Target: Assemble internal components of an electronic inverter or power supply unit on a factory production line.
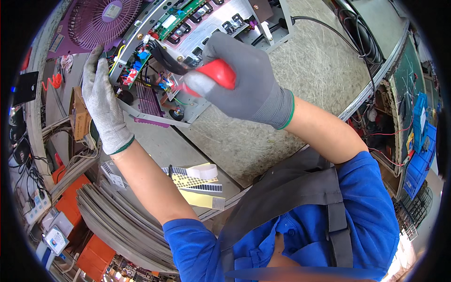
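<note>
In front of me stands an opened grey metal chassis (134, 109) with a green circuit board (185, 19), clips and bundled wires inside. My right hand (246, 80), in a grey glove, is closed around a red-handled tool (220, 74) above the chassis's near part. The tool's working end is blurred and partly hidden, so I cannot tell its exact kind. Black cables (165, 58) and small coloured wires run close to it. My left hand (102, 91), gloved too, lies with fingers stretched along the chassis's left outer side and holds nothing.
A purple fan grille (101, 21) lies at the far left. Label strips (199, 181) are spread on the worktable (244, 141) near me. A black cable (324, 26) runs right to a coil (361, 37). Blue bins (423, 160) stand far right; a cardboard box (81, 115) is at left.
</note>
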The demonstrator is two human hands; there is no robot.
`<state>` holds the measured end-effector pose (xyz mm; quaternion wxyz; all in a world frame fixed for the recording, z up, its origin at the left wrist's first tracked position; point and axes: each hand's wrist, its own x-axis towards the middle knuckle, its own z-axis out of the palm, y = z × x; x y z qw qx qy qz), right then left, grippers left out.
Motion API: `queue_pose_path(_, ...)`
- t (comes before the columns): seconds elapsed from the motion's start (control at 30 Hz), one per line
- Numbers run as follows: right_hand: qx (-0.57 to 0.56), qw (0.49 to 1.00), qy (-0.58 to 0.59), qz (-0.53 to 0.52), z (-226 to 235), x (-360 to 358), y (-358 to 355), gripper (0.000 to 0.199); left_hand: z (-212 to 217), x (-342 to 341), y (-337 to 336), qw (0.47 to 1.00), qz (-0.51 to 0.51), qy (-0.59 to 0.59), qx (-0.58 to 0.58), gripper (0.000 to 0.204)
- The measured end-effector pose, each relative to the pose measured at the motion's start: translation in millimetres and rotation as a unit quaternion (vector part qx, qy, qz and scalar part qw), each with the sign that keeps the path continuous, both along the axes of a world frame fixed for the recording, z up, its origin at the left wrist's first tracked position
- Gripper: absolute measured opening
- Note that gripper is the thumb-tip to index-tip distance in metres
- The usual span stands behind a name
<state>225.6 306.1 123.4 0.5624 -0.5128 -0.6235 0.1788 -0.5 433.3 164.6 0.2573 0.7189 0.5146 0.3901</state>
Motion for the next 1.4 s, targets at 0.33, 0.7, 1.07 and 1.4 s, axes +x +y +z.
queue_pose_path(0.33,-0.251,0.939,0.230,-0.048,-4,49,8,0.026,-16,-21,18,0.997,-0.009,-0.066,-0.023,0.036)
queue_pose_path(0.7,-0.108,0.978,-0.173,-0.039,12,14,-41,0.031,-34,-11,35,0.977,-0.029,-0.210,0.036,0.031)
queue_pose_path(1.07,-0.085,0.977,-0.175,-0.091,3,7,-33,0.032,-44,-13,47,0.985,0.001,-0.111,0.134,0.042)
queue_pose_path(1.4,-0.075,0.961,-0.256,-0.075,35,1,-27,0.035,-37,-7,35,0.993,0.071,-0.049,0.082,0.027)
